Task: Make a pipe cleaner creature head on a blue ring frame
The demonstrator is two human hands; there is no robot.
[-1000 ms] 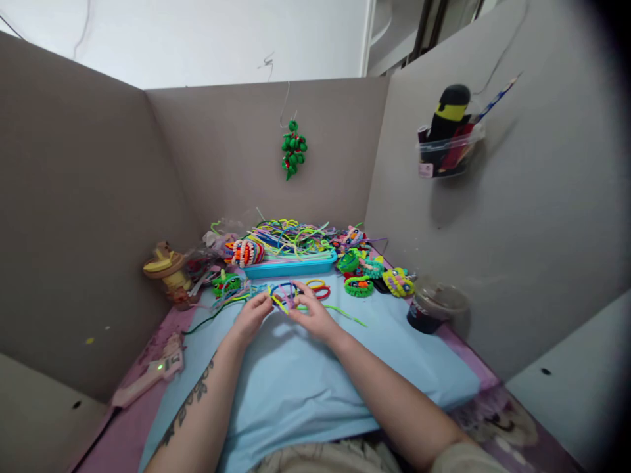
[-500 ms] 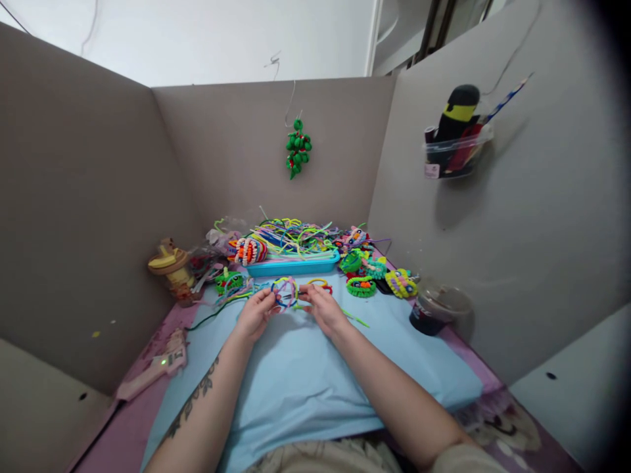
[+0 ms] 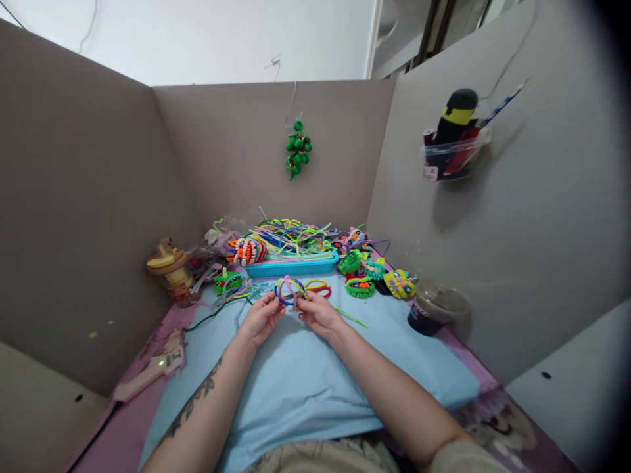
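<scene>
Between my two hands is a small round frame of bent pipe cleaners point(image 3: 290, 286), blue, pink and yellow, held above the blue cloth. My left hand point(image 3: 261, 319) pinches its left side with thumb and fingers. At its lower right, the fingertips of my right hand point(image 3: 319, 314) close on the same frame. Fingers hide part of its lower edge. Just beyond my right hand lie a yellow loop and a red loop point(image 3: 323, 290), partly covered; I cannot tell what they belong to. A light green pipe cleaner point(image 3: 352, 318) lies to the right.
A blue tray point(image 3: 296, 267) heaped with pipe cleaners stands at the back. Finished fuzzy pieces point(image 3: 359, 287) sit right of it, near a lidded dark cup point(image 3: 428, 314). At left are a pink glue gun point(image 3: 155, 373) and a yellow-brown cup point(image 3: 172, 276). Grey panels point(image 3: 276, 144) enclose the table.
The pipe-cleaner frame has tilted and shifted slightly right. My right hand has moved in and now grips its lower right side, uncovering more of the red and yellow loops.
</scene>
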